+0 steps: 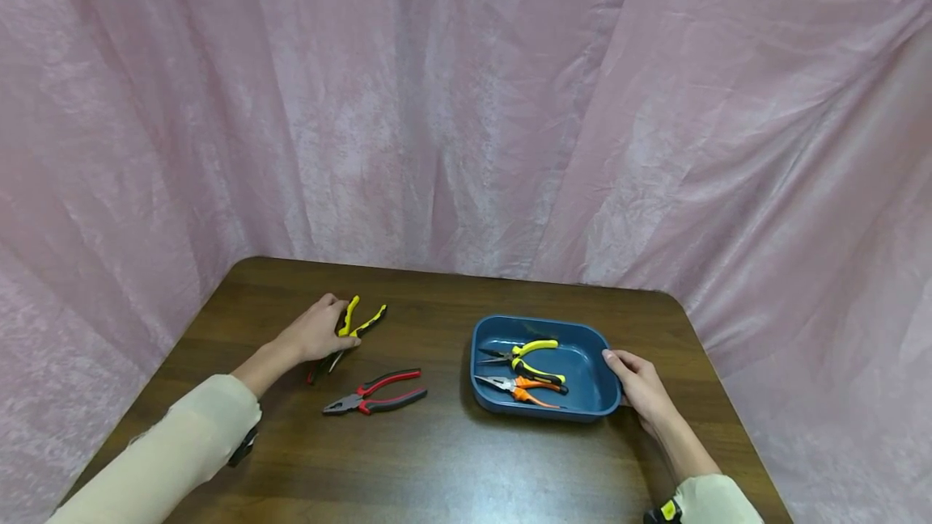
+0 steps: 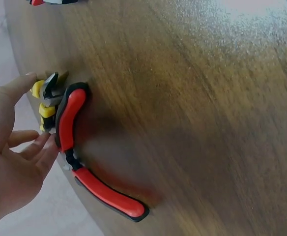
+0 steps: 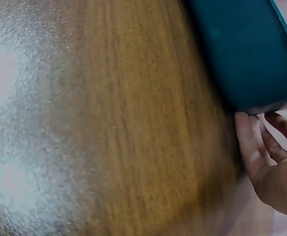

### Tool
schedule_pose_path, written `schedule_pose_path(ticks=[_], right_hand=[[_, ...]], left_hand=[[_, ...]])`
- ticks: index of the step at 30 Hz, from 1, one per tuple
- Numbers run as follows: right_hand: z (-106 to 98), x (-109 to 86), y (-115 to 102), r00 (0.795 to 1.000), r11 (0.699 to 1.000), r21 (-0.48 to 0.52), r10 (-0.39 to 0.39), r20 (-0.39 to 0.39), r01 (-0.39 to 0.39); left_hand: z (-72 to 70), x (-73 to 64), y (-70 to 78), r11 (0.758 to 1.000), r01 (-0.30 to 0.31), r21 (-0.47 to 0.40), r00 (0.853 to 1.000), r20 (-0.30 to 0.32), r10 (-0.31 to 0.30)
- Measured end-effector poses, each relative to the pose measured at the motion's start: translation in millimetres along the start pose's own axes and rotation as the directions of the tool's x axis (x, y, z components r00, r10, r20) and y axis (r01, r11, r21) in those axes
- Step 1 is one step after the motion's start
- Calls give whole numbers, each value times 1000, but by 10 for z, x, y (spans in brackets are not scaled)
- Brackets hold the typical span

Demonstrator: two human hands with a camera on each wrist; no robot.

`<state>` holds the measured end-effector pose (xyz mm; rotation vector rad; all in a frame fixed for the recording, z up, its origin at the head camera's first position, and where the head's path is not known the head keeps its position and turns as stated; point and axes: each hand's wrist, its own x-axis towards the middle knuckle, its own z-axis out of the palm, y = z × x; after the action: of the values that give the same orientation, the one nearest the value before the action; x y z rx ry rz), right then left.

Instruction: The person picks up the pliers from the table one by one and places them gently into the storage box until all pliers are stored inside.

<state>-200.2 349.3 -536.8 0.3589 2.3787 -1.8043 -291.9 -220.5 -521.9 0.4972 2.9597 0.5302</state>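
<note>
My left hand [image 1: 315,334] is clamped on the yellow pliers [image 1: 347,327] at the left of the table [image 1: 451,459], thumb on one side and fingers on the other. Their handles spread away from me, and their metal end points back toward me. Just beside them, mostly covered by that hand in the head view, lies a pair of red pliers [image 2: 72,118]; the left wrist view shows its two red handles well spread. Nearer to me lies another red pair [image 1: 364,405], flat on the wood, its jaws to the left and its handles parted to the right. My right hand [image 1: 642,389] grips the blue box [image 1: 586,366] by its right end, thumb at the rim and fingers against the outside wall. My two hands are well apart, one at each side of the table. Inside the box lie a black-and-yellow pair [image 1: 518,364] and an orange pair [image 1: 520,383], the orange one nearer to me, both with their jaws to the left. Pale sleeves [image 1: 196,427] cover my forearms, and a pink curtain [image 1: 473,120] hangs behind the table.
</note>
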Motion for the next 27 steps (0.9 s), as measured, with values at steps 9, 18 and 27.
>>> schedule_pose_path(ticks=[9, 18, 27], right_hand=[[-10, 3, -70, 998, 999, -18, 52, 43, -51], [-39, 9, -144, 991, 995, 17, 94, 97, -96], [-142, 62, -196, 978, 992, 10, 123, 167, -127]], left_hand=[[46, 18, -3, 1000, 8, 9, 1000, -16, -7], [97, 28, 4, 999, 27, 19, 999, -26, -26], [131, 21, 26, 997, 48, 59, 998, -44, -46]])
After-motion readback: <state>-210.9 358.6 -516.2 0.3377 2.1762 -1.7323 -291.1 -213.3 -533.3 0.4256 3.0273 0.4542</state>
